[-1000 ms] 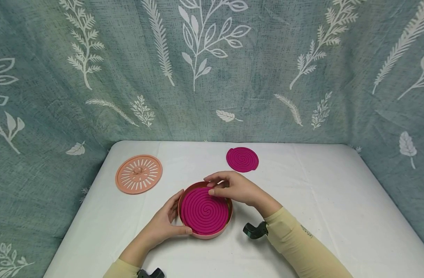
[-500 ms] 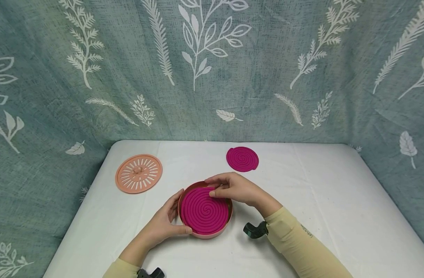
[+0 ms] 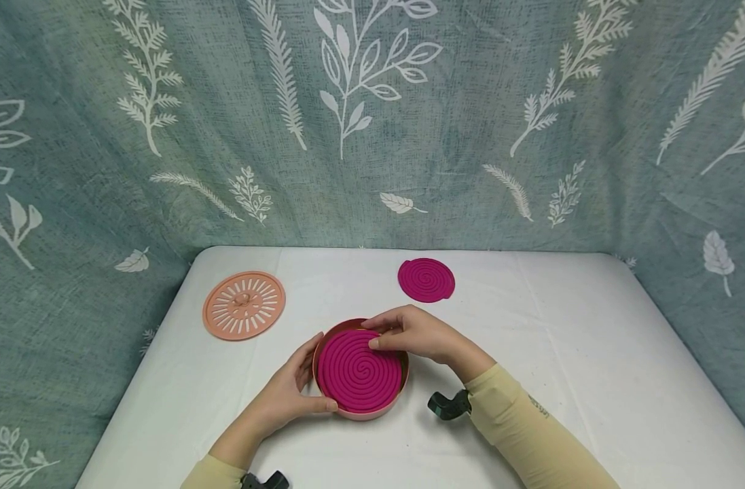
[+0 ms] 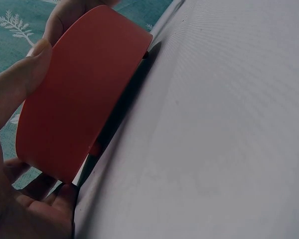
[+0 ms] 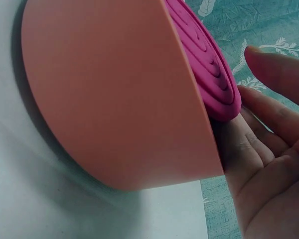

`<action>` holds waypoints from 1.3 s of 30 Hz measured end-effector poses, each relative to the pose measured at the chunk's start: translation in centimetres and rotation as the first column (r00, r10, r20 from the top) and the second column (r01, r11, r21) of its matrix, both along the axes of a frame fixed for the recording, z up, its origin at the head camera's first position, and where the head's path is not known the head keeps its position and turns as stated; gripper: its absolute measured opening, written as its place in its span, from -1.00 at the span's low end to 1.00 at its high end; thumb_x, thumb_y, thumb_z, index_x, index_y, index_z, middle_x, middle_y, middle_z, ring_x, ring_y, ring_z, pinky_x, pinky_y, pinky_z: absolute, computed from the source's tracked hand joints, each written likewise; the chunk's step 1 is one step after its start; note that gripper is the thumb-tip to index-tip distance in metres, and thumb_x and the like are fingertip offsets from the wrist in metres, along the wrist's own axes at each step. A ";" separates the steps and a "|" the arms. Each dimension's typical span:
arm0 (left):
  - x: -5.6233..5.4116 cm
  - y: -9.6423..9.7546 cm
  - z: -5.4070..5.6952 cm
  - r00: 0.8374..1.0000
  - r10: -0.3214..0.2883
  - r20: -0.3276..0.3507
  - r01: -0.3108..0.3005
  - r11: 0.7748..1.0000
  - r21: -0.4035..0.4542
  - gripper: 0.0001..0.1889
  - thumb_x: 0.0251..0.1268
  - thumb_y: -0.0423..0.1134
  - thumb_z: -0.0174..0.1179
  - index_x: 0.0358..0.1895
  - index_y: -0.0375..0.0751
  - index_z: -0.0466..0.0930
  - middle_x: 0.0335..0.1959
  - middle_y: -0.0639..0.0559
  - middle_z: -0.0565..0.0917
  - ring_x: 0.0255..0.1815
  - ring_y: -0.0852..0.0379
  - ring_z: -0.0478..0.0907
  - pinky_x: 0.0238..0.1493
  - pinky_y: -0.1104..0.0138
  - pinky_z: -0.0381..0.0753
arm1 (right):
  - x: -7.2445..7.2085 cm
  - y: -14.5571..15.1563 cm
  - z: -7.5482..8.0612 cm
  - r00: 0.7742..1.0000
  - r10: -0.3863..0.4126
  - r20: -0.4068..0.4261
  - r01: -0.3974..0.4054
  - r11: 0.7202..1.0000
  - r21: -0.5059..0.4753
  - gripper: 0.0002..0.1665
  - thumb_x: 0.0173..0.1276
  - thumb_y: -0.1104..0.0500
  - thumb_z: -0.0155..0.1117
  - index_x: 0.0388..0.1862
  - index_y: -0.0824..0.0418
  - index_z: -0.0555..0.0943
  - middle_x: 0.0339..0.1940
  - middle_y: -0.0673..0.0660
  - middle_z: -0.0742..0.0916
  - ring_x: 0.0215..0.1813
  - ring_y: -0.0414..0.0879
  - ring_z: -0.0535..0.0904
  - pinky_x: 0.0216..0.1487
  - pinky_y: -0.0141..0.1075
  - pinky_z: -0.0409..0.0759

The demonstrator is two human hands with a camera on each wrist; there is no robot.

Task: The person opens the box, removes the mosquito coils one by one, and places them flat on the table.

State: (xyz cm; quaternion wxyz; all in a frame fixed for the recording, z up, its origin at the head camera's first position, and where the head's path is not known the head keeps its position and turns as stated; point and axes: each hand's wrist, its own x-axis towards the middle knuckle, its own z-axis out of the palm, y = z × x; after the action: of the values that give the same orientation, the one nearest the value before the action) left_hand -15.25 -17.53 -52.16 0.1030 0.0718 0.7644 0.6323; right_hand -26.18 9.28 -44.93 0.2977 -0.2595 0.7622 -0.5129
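Observation:
A round coral mosquito coil holder point(image 3: 372, 414) stands on the table with a magenta mosquito coil point(image 3: 360, 373) inside it. My left hand point(image 3: 286, 394) grips the holder from the left, thumb at the front rim and fingers round the side wall. The left wrist view shows the outer wall point(image 4: 79, 89) between thumb and fingers. At the far right rim, my right hand point(image 3: 418, 333) pinches the coil's edge, thumb above and fingers reaching down inside the rim. In the right wrist view the coil point(image 5: 209, 69) sticks up past the rim, fingers under its edge; part of them is hidden.
A coral slotted lid point(image 3: 244, 307) with a small knob lies at the back left of the white table point(image 3: 568, 380). Behind the holder lies a second magenta coil point(image 3: 426, 280). A patterned green curtain point(image 3: 458, 122) hangs at the table's back edge.
My right hand has shifted slightly toward me, its fingertips lower at the far rim. The left hand, the holder and the coils stay in place.

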 end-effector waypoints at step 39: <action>0.0 0.0 0.1 1.000 0.007 0.001 -0.007 1.000 -0.008 0.26 -0.26 -0.14 0.68 0.58 0.05 0.02 0.53 0.08 0.16 0.52 0.15 0.08 0.44 0.43 0.15 | -0.5 0.6 -0.3 0.988 -0.031 0.153 0.044 0.996 -0.081 -0.58 0.33 0.31 0.35 0.17 0.28 0.62 -0.19 0.21 0.75 -0.27 -0.10 0.68 -0.21 -0.20 0.77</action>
State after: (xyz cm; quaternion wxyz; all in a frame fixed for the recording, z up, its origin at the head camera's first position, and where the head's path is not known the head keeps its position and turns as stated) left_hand -15.28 -17.53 -52.06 0.1014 0.0683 0.7673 0.6296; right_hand -26.69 9.87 -45.23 0.3339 -0.2177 0.7200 -0.5681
